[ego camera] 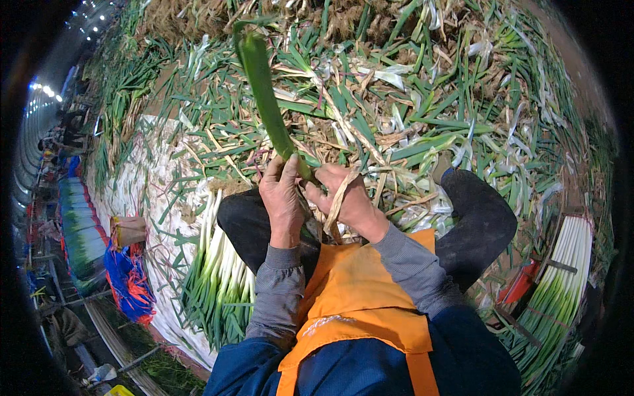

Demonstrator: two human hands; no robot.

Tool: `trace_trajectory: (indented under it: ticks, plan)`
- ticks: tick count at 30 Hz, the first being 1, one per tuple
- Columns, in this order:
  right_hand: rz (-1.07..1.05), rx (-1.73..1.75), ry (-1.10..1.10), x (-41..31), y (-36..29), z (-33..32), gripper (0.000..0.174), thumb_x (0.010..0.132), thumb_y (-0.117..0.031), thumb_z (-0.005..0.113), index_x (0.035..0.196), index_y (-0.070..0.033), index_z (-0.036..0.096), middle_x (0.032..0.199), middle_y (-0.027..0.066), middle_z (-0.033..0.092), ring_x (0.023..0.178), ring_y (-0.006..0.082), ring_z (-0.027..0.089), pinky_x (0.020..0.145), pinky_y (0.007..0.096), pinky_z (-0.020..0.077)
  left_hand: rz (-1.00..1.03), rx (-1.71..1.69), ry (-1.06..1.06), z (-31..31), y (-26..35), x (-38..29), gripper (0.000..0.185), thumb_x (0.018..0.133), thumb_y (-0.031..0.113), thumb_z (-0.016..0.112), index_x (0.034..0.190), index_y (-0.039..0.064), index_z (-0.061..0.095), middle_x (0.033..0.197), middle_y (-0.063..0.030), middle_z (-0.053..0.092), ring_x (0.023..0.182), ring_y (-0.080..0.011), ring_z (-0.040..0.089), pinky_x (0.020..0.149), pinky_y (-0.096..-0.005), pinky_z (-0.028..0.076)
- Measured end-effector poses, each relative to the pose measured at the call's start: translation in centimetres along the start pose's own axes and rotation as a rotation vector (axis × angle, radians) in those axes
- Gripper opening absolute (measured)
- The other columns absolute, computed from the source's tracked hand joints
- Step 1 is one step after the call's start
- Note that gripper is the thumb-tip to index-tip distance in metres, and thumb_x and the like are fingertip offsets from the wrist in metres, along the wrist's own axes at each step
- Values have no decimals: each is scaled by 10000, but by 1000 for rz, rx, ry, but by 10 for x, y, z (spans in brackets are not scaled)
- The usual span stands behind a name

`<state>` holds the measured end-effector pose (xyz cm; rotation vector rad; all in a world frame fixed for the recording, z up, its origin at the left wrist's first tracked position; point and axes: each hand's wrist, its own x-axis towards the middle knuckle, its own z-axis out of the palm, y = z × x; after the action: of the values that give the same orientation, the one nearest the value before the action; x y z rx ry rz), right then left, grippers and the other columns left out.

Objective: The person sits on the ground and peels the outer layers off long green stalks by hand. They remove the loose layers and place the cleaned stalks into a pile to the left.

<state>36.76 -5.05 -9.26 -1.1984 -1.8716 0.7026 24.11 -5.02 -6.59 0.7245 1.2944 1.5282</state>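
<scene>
A large Welsh onion (270, 99) is held over my lap, its broad green leaf pointing away from me and bent over at the tip. My left hand (282, 203) grips the stalk with the thumb on top. Close beside it, the fingers of my right hand (346, 195) are closed at the lower part of the same stalk, which they hide. Across the back of my right hand hangs a dry tan leaf (341, 198). By my left knee lies a pile of trimmed onions (225, 262), white stems away from me, green ends towards me.
Leaf scraps (337, 114) cover the ground ahead, with rooted onions (366, 20) heaped beyond. At right, trimmed onions fill a metal-barred rack (564, 267) beside a red object (520, 282). Blue and red ties (129, 282) hang at left, near bundled onions (81, 222).
</scene>
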Motion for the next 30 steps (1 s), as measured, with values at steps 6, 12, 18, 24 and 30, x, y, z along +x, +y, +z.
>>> trace_trajectory:
  ticks: [6, 12, 18, 24, 30]
  plan:
    - [56, 135, 55, -5, -1, 2, 214, 786, -180, 670, 809, 25, 613, 753, 192, 562, 674, 353, 594, 600, 436, 481, 24, 66, 40, -4, -12, -5, 155, 939, 128, 670, 1035, 7, 661, 903, -1, 649, 748, -73, 566, 652, -217, 454]
    - [-222, -148, 14, -12, 6, 7, 161, 780, -64, 621, 686, 32, 533, 688, 163, 504, 628, 324, 556, 558, 419, 482, -6, 39, 92, -2, -25, -9, 193, 916, 74, 687, 1079, -26, 656, 963, -20, 663, 810, -90, 590, 708, -238, 484]
    - [22, 40, 70, -15, 6, 10, 85, 802, -38, 612, 802, 32, 565, 744, 177, 570, 692, 360, 620, 606, 431, 515, -6, -103, 81, -3, -35, -9, 226, 993, 209, 601, 1053, -3, 650, 889, -30, 668, 763, -89, 598, 677, -227, 482]
    - [676, 650, -78, -19, 28, 14, 225, 907, -180, 628, 993, 27, 640, 841, 150, 657, 706, 286, 650, 635, 372, 525, -139, -313, 8, -5, -34, -5, 291, 1027, 305, 516, 1073, 28, 596, 864, -68, 656, 822, -202, 632, 829, -362, 530]
    - [307, 537, -131, -34, 28, 13, 379, 930, -259, 655, 1144, 53, 630, 1048, 226, 676, 962, 350, 662, 838, 397, 511, -130, -642, -111, -1, -31, 13, 318, 1016, 356, 510, 1150, 76, 578, 932, -55, 667, 920, -229, 641, 962, -433, 487]
